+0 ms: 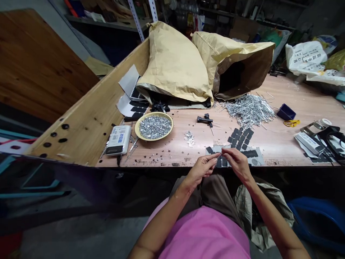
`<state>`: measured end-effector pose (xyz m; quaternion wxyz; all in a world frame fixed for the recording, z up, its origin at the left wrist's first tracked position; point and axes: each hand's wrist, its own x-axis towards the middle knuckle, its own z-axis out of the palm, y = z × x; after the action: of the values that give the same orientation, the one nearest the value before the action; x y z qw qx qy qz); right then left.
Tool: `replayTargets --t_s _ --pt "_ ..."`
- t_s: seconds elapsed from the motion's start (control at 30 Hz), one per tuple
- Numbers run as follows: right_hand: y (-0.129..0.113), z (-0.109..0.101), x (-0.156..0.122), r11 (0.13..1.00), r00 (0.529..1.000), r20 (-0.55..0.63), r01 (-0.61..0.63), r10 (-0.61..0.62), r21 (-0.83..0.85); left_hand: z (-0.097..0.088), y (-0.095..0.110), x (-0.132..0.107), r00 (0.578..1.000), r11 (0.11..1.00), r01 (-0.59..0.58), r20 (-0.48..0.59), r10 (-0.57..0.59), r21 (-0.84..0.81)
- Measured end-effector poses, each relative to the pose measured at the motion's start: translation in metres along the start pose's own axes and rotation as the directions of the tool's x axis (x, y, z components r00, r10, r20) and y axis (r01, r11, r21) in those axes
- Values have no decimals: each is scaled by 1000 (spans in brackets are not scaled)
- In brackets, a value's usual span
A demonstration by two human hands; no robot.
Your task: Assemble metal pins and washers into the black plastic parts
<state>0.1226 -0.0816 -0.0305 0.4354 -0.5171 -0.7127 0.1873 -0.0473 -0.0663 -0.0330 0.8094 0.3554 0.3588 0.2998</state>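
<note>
My left hand (202, 167) and my right hand (235, 162) meet at the front edge of the wooden table (283, 144), fingertips pinched together over something too small to name. Just beyond them lies a grey sheet (257, 158) with several dark pads (241, 136) on it. A small heap of shiny metal bits (189, 138) lies left of the pads. A pile of thin metal pins (249, 108) spreads out farther back.
A yellow bowl (154, 126) full of small metal pieces sits at the left beside a white box (118, 139). Two large paper sacks (175, 64) stand at the back. A small blue tray (286, 112), a black tool (205, 120) and tape items (318, 138) lie to the right.
</note>
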Motion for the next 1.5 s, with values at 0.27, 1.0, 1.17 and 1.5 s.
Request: replayTargets --t_s 0.27,1.0,1.17,1.5 --pt "-3 -30 12 999 959 280 39 -43 19 2 -4 -3 996 995 51 68 -56 83" --pt "-14 -54 -6 717 750 613 568 -249 -405 -3 -29 4 856 589 -490 227 464 643" --pt "-19 -52 -11 667 771 615 548 -167 -505 -2 -39 2 694 364 -632 291 658 684" --pt "-29 -45 -12 981 978 196 98 -63 -170 25 -12 -14 804 642 -492 24 594 587"
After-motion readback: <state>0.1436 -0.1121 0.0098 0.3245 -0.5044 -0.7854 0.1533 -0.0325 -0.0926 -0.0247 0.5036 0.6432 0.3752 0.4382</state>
